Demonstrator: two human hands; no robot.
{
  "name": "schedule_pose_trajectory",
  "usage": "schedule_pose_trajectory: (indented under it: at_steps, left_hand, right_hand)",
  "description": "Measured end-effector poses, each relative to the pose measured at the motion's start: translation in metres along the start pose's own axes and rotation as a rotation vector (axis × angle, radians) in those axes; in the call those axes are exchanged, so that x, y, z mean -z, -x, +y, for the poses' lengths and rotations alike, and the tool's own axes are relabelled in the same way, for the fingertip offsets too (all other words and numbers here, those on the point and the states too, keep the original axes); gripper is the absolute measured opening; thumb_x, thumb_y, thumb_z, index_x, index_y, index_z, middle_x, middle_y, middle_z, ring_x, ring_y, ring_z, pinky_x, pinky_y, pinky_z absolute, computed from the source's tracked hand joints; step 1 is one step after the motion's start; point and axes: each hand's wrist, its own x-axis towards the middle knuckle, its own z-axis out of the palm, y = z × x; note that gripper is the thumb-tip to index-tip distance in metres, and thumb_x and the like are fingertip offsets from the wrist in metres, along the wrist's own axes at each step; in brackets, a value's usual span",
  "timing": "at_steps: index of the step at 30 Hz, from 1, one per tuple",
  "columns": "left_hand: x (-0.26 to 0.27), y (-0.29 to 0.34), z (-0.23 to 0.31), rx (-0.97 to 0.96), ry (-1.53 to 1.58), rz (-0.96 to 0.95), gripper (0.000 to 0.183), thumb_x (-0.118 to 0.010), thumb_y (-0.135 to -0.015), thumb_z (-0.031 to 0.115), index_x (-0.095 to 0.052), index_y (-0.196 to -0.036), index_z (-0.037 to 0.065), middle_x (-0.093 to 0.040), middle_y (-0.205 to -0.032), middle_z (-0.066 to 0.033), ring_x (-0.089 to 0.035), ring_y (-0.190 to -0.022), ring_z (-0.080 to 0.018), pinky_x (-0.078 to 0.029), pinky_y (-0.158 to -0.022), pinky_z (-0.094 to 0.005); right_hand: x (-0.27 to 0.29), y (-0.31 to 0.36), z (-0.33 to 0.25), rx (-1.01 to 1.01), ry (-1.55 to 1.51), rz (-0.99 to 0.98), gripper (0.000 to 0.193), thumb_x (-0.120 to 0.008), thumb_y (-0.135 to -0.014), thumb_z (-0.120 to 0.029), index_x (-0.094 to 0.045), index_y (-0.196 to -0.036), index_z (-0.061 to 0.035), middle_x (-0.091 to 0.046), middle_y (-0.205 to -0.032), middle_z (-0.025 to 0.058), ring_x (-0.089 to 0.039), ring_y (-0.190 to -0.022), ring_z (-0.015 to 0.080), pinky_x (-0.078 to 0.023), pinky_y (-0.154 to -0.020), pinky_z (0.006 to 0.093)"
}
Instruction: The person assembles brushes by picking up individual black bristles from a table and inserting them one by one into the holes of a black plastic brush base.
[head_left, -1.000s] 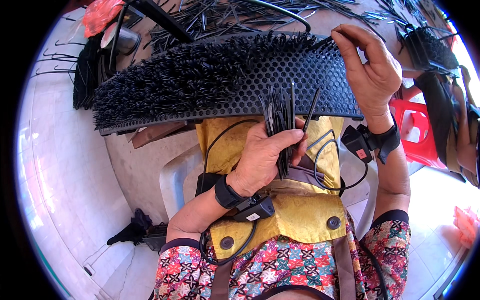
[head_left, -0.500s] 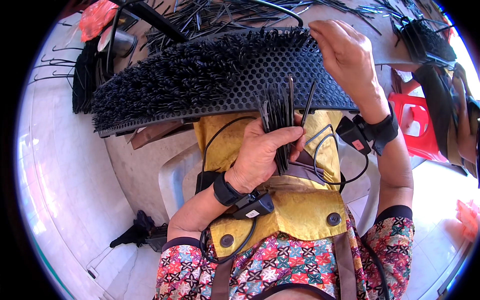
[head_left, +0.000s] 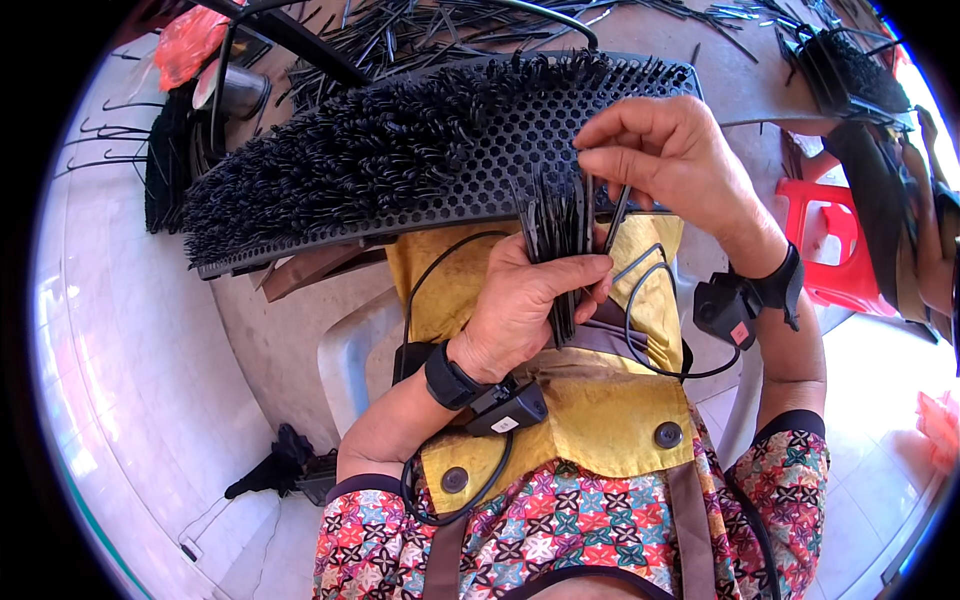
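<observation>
My left hand (head_left: 530,300) is closed round an upright bundle of thin black strips (head_left: 552,225), its thumb pressed across them. Two strips stand a little apart on the bundle's right side. Over their upper ends is my right hand (head_left: 670,160), thumb and forefinger pinched at the tip of one strip; the other fingers are curled. Just beyond both hands lies a curved black perforated panel (head_left: 540,130). Dense black looped tufts (head_left: 340,150) cover its left part and far edge, while rows of holes show toward the right.
Loose black strips (head_left: 400,35) are heaped on the table behind the panel. A metal can (head_left: 240,90) and an orange plastic bag (head_left: 190,45) are at far left. At right are a red stool (head_left: 835,240) and another person's arm (head_left: 905,220). Cables hang from both wrist devices.
My right hand has come back from the panel's far right corner, down and left to the tips of the strips. My left hand keeps its hold on the bundle.
</observation>
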Motion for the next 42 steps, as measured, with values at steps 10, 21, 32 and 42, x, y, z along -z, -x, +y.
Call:
schedule_pose_trajectory:
  at_steps: [10, 21, 32, 42]
  left_hand:
    - [0.003, -0.002, 0.002, -0.019, 0.107, 0.048, 0.02, -0.058, -0.084, 0.006, -0.056, -0.102, -0.002, -0.06, -0.086, -0.0104, -0.058, -0.07, -0.0164, -0.044, -0.05, -0.0244]
    - [-0.004, 0.001, 0.001, -0.124, -0.074, 0.203, 0.017, -0.061, -0.081, -0.001, -0.057, -0.097, -0.002, -0.063, -0.084, -0.0124, -0.064, -0.069, -0.0206, -0.052, -0.056, -0.027]
    - [-0.01, 0.003, 0.002, -0.116, -0.143, 0.196, 0.012, -0.061, -0.082, 0.001, -0.057, -0.094, -0.001, -0.064, -0.087, -0.0118, -0.066, -0.073, -0.0232, -0.057, -0.061, -0.0311]
    - [-0.008, 0.002, 0.007, -0.126, 0.083, 0.094, 0.014, -0.056, -0.089, 0.013, -0.057, -0.096, 0.001, -0.063, -0.095, -0.0125, -0.063, -0.09, -0.0239, -0.054, -0.075, -0.0357]
  right_hand:
    - [0.004, 0.021, 0.006, -0.099, -0.086, 0.14, 0.004, -0.062, -0.08, 0.0, -0.06, -0.082, 0.0025, -0.059, -0.063, 0.0028, -0.053, -0.05, 0.0048, -0.041, -0.041, 0.0178]
    - [-0.002, 0.03, 0.011, -0.075, -0.15, 0.215, 0.008, -0.06, -0.081, 0.002, -0.06, -0.089, 0.004, -0.06, -0.066, 0.0043, -0.056, -0.053, 0.0071, -0.047, -0.045, 0.0203]
    - [0.002, 0.034, 0.018, -0.022, -0.152, 0.043, 0.012, -0.066, -0.076, 0.004, -0.061, -0.087, 0.0038, -0.06, -0.067, 0.0037, -0.055, -0.052, 0.0062, -0.043, -0.044, 0.0186]
    - [0.013, 0.066, -0.025, 0.716, 0.907, 0.621, 0.017, -0.067, -0.066, 0.003, -0.062, -0.082, 0.0018, -0.062, -0.087, 0.009, -0.059, -0.076, 0.0152, -0.048, -0.062, 0.0268]
